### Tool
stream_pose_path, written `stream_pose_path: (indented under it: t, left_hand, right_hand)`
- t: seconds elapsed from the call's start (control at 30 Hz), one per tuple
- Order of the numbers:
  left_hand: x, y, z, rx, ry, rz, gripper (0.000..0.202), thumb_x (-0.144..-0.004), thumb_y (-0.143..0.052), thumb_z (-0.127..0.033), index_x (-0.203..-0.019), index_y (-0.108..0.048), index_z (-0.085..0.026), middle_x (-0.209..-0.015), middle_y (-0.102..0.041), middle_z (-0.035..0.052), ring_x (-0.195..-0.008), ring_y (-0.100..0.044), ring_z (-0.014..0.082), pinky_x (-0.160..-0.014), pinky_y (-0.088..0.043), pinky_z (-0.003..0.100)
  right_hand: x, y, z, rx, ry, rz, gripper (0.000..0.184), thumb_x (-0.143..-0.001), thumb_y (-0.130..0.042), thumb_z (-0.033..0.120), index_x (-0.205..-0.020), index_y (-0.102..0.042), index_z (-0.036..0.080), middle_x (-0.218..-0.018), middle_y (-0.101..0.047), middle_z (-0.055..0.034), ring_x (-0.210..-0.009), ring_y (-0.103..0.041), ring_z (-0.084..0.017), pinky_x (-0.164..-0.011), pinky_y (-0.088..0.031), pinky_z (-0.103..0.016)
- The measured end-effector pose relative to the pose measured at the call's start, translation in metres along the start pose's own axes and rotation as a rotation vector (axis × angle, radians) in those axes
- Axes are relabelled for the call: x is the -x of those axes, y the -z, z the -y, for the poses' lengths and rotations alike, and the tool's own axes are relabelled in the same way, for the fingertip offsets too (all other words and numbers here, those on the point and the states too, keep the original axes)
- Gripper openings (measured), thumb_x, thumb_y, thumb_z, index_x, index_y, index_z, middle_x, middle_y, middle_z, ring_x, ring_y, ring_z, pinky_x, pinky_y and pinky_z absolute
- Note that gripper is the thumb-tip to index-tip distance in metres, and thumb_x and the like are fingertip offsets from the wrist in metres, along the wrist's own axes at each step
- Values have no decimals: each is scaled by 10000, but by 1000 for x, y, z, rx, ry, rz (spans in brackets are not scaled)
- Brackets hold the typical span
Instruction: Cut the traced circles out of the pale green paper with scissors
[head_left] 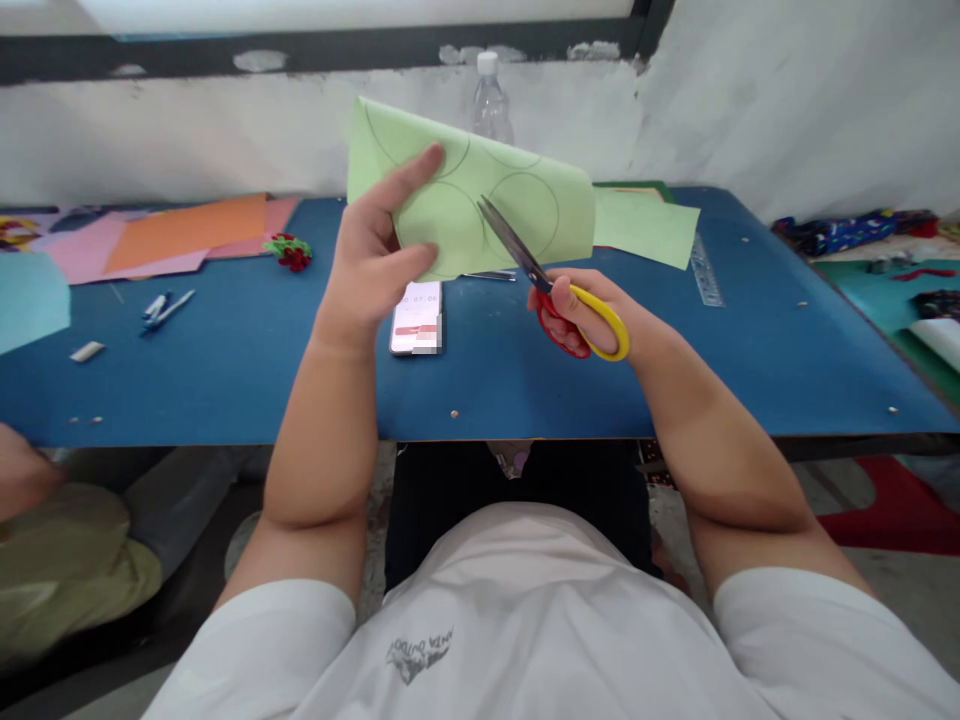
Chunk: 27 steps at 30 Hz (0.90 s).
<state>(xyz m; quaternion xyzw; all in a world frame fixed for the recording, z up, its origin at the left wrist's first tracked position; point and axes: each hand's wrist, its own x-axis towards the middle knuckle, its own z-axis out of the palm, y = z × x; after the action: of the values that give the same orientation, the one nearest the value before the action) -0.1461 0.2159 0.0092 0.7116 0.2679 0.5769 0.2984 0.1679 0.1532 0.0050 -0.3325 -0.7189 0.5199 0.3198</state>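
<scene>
A light green paper sheet with several pencil-drawn circles is held up above the table. My left hand grips it at the left side, with thumb and a finger lying across its front. My right hand holds scissors by their red and yellow handles. The dark blades point up and left, slightly parted at the tips, in front of the sheet between two circles. From this view I cannot tell whether the blades touch the paper.
On the blue table lie a phone, pens, an eraser, a clear ruler, a red-green craft flower and coloured papers. A plastic bottle stands behind the sheet. Another person's hand shows at left.
</scene>
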Motion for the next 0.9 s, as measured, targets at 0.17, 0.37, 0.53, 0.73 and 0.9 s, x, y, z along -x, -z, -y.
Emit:
stream_pose_path:
  t: [0.17, 0.37, 0.53, 0.73, 0.9]
  left_hand:
    - [1, -3, 4, 49, 10, -11, 768, -809, -868, -349, -1568, -752, -361, -1459, -818, 40, -1276, -805, 390, -1066, -720, 577]
    - [-1, -3, 9, 72, 0, -16, 776, -798, -909, -464, -1554, -758, -378, -1587, -766, 31, -1343, -787, 399, -1054, -725, 524]
    - [-3, -2, 14, 99, 2, -3, 803, -781, -908, -518, -1556, -757, -368, -1526, -787, 52, -1292, -793, 411, -1050, -715, 565]
    - [-2, -4, 12, 83, 27, 23, 800, -798, -878, -519, -1572, -730, -387, -1544, -765, 53, -1328, -779, 425, -1063, -703, 565]
    - [-3, -8, 8, 86, 41, 4, 858, -762, -891, -498, -1589, -715, -355, -1419, -808, 76, -1270, -797, 412, -1016, -706, 541]
  right_hand:
    - [-1, 0, -3, -32, 5, 27, 800, -895, -670, 1019, -992, -642, 225, -666, -485, 54, -458, -442, -109, -368, -384, -266]
    - [0, -1, -3, -70, 6, 16, 791, -872, -720, 1004, -997, -655, 226, -665, -487, 55, -469, -439, -110, -371, -379, -268]
    - [-1, -1, -5, -76, 10, 16, 779, -880, -700, 1009, -997, -661, 240, -682, -510, 40, -491, -466, -124, -399, -405, -285]
    - [-1, 0, -4, -76, 8, 25, 795, -878, -721, 999, -1023, -671, 219, -696, -512, 44, -508, -480, -119, -414, -422, -271]
    - [0, 0, -1, -77, 11, 24, 809, -868, -726, 1004, -1017, -671, 211, -696, -506, 39, -505, -480, -124, -411, -423, -287]
